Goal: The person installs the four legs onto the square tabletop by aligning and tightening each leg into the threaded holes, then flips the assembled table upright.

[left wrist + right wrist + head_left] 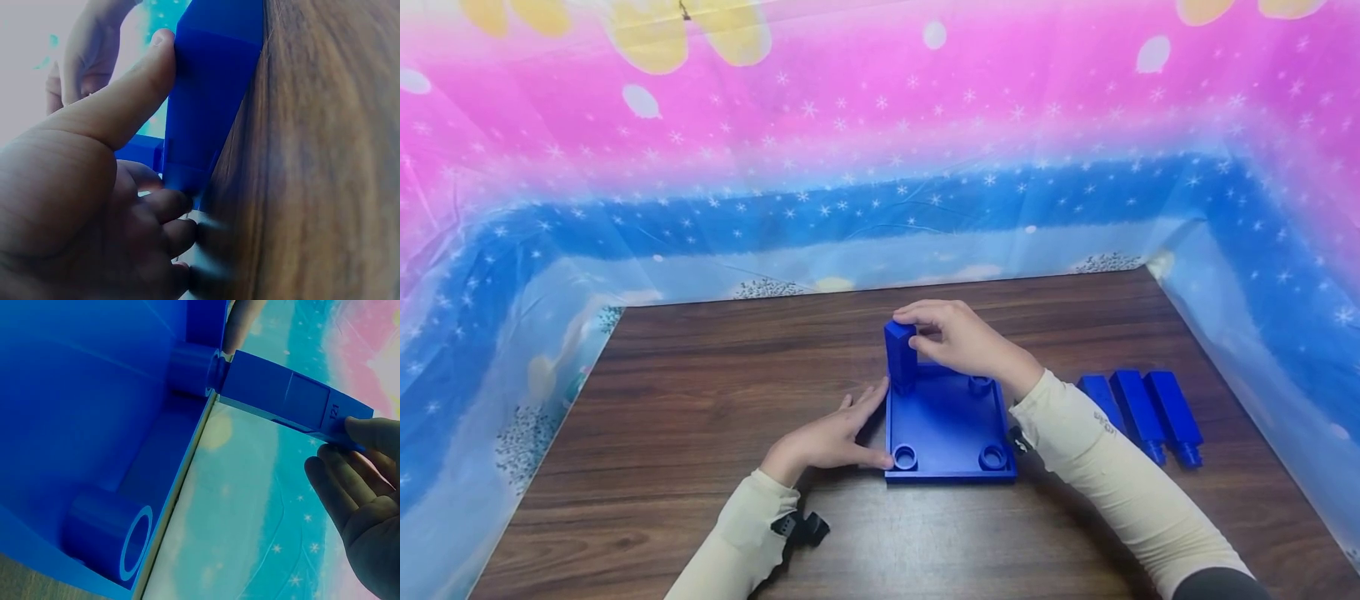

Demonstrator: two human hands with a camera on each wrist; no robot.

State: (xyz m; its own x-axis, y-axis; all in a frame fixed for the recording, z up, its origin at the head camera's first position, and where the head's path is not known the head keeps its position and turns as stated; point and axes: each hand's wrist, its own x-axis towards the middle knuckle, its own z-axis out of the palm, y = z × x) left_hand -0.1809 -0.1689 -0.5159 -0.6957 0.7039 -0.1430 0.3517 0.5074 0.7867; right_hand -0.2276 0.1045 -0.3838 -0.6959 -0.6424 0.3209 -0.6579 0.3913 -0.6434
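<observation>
A square blue plastic base (951,421) with a raised rim lies on the table, round sockets at its corners. At its far left corner stands a square blue leg (902,354), its narrow threaded end in the socket in the right wrist view. My right hand (962,337) pinches the upper end of this leg between thumb and fingers. My left hand (831,437) rests against the base's left side, thumb by the near corner and fingers spread toward the far one. In the left wrist view the thumb (144,87) lies straight along the outer wall (209,94).
To the right, beside my right forearm, lie three more blue legs (1138,408), threaded ends showing on two. The brown wooden table (715,375) is bordered by a printed pink and blue cloth (850,167) at the back and sides.
</observation>
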